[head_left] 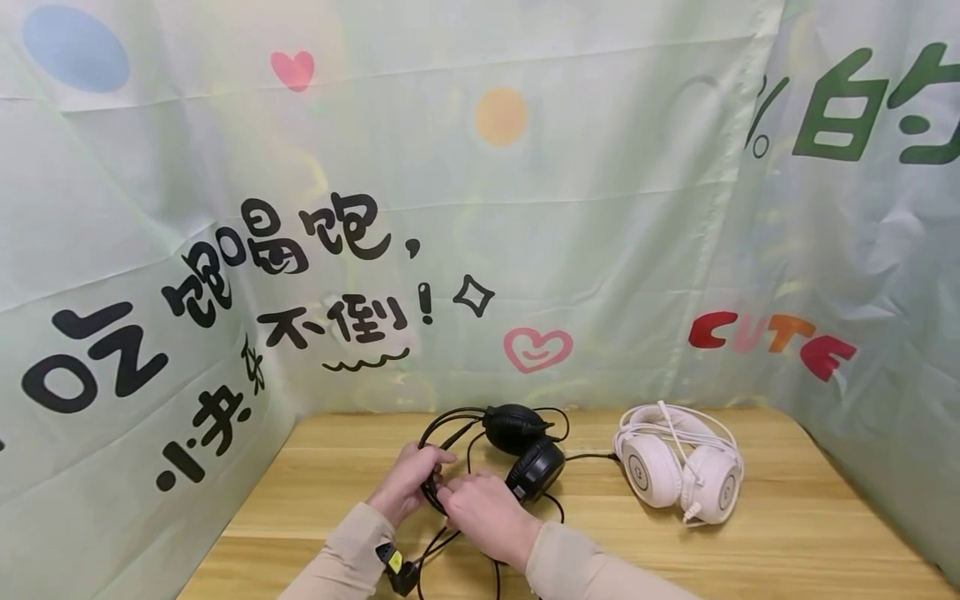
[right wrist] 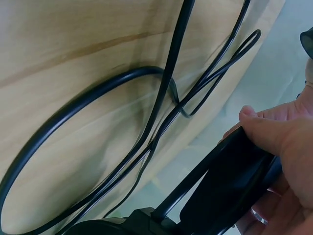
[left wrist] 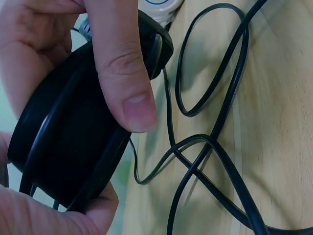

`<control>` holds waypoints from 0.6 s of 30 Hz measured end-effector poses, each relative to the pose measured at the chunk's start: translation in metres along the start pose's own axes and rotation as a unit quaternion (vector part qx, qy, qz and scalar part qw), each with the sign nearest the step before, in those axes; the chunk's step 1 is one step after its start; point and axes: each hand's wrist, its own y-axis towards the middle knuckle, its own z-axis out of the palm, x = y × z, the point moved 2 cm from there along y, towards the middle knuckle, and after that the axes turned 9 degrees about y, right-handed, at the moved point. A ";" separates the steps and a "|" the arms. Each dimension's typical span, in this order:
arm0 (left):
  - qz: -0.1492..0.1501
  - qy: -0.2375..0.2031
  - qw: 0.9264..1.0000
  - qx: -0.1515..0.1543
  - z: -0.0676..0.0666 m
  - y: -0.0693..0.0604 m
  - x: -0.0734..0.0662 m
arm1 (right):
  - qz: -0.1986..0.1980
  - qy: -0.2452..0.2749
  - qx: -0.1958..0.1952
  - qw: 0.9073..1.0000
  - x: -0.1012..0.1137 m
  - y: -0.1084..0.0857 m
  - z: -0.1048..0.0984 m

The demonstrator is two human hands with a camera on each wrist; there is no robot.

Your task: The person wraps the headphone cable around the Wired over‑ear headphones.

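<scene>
Left hand (head_left: 405, 483) and right hand (head_left: 487, 510): fingers (left wrist: 122, 73) wrapped round black headphone band (left wrist: 68, 132); earcups (head_left: 536, 471) lie rightward, right hand nearer.

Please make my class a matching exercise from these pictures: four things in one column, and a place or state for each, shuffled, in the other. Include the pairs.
Column 1
1. Black headphones
2. White headphones
3. Orange disc
4. Tabletop

Column 2
A. Printed on the backdrop
B. Wood-grained surface
C. Gripped by the left hand and right hand
D. Untouched, right of the other pair in the head view

Pairs: 1-C, 2-D, 3-A, 4-B
</scene>
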 end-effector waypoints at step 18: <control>-0.017 -0.020 1.000 -0.008 -0.008 0.011 0.007 | 0.030 -0.004 0.029 0.999 0.009 0.006 0.011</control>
